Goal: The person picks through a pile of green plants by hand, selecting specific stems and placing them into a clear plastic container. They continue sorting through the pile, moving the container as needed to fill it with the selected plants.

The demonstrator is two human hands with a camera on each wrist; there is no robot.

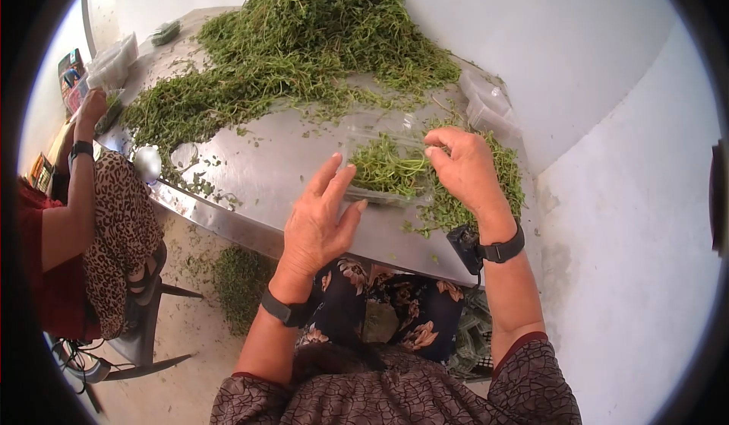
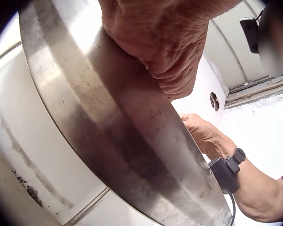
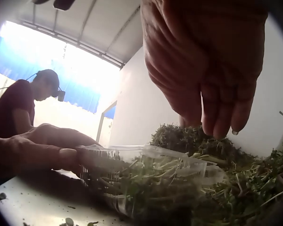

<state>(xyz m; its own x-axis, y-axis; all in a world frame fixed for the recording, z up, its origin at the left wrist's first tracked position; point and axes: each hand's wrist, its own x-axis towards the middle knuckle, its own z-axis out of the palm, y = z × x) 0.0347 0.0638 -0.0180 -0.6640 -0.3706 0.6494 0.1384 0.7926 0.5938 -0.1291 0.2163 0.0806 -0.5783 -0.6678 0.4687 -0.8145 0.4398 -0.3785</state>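
Observation:
A clear plastic box (image 1: 372,196) filled with leafy green stems (image 1: 389,165) lies on the metal table near its front edge. At the box's left side is my left hand (image 1: 317,218), fingers extended and spread from the thumb. In the right wrist view, that left hand's thumb (image 3: 68,159) lies right at the box's edge. My right hand (image 1: 467,168) hovers over the box's right end, fingers bent loosely downward. Nothing shows between its fingers in the right wrist view. The left wrist view shows mostly the table's rim (image 2: 118,122) below the left hand.
A large heap of greens (image 1: 311,30) covers the back of the metal table (image 1: 266,167). More loose greens (image 1: 501,178) lie right of the box. Clear empty boxes (image 1: 486,104) stand at the right edge. Another person (image 1: 57,235) sits at the left, beside stacked boxes (image 1: 114,62).

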